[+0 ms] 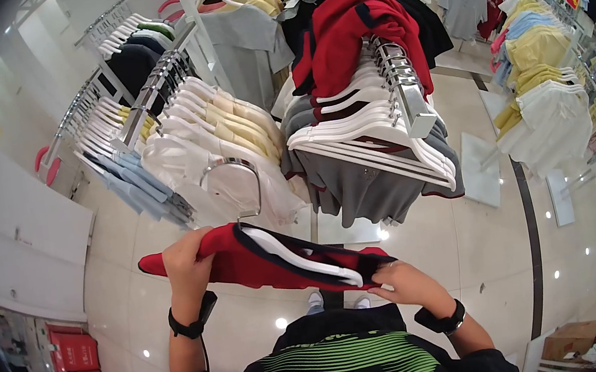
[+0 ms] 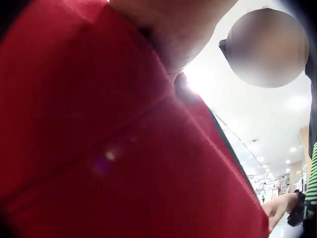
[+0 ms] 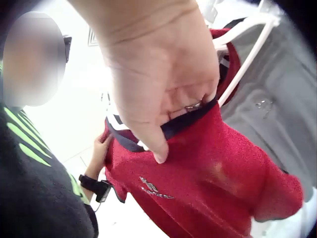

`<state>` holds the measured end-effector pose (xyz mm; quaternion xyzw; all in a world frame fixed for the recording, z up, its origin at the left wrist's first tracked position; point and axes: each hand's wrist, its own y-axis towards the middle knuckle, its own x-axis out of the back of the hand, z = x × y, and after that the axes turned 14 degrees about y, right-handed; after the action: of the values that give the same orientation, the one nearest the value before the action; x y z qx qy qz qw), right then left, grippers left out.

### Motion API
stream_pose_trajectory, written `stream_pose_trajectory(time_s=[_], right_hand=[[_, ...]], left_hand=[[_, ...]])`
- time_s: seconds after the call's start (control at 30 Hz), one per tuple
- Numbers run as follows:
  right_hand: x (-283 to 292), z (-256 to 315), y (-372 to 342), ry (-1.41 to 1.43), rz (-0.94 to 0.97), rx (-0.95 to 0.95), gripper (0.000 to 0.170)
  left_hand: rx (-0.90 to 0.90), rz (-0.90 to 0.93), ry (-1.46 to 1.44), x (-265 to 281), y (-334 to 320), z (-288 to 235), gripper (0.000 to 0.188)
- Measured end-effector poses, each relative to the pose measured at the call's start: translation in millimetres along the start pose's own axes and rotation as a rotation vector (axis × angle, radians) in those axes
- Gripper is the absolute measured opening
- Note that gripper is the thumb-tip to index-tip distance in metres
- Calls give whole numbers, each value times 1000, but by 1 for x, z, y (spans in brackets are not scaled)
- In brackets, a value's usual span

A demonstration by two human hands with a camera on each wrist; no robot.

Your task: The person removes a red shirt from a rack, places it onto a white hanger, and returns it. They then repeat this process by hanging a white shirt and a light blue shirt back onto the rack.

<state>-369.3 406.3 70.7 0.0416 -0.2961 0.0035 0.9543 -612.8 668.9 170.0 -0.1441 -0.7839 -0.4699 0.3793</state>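
A red shirt [image 1: 236, 259] with a dark neckband hangs between my two hands. Inside its neck opening lies a white hanger [image 1: 300, 254], its metal hook [image 1: 258, 184] pointing up toward the racks. My left hand [image 1: 188, 262] grips the shirt near one shoulder; in the left wrist view red cloth fills most of the picture and hides those fingers. At the other end, my right hand [image 1: 403, 283] pinches the neckband [image 3: 185, 121], thumb [image 3: 157, 146] outside and fingers curled inside. Small silvery lettering [image 3: 154, 188] shows on the shirt's front.
Just ahead, a rack bar [image 1: 416, 105] carries white hangers with grey shirts [image 1: 359, 185] and a red garment [image 1: 367, 24] draped on top. Left of it hang cream and yellow tops [image 1: 229, 127]. White cabinets [image 1: 20, 217] line the left; a cardboard box [image 1: 574, 337] sits lower right.
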Motion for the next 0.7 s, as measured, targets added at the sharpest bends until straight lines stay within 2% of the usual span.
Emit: stream_pose_trajectory(time_s=[0.1,0.27,0.33,0.37,0.43,0.47,0.53,0.57,0.63,0.67,0.7], right_hand=[[-5,18,-1,-105,33,3,20],[-15,21,3,-159,62,-5,18],[-5,42,14,-183,22,210,14],[2,54,20,-184,23,207,14],[14,74,28,-366,-204,331,28],[13,70,29,-370,-209,331,28],[6,50,33,12,-517,231,57],[6,34,31,70,-504,167,79],[5,12,32,146,-431,37,84],[0,11,31,278,-460,-29,64],[-5,3,30,278,-460,-30,64]], left_hand=[[19,-48,117,5,0,12,25],[62,-129,80,16,11,15,21],[10,-112,81,13,12,11,21],[-43,-91,86,11,12,8,21],[-85,-94,60,4,10,4,21],[-54,-109,8,2,10,1,21],[11,-140,-45,-2,8,0,21],[10,-143,-49,-2,7,1,21],[100,-143,-142,-4,3,2,22],[103,-141,-145,-6,3,0,22],[70,-164,-159,-8,4,-2,22]])
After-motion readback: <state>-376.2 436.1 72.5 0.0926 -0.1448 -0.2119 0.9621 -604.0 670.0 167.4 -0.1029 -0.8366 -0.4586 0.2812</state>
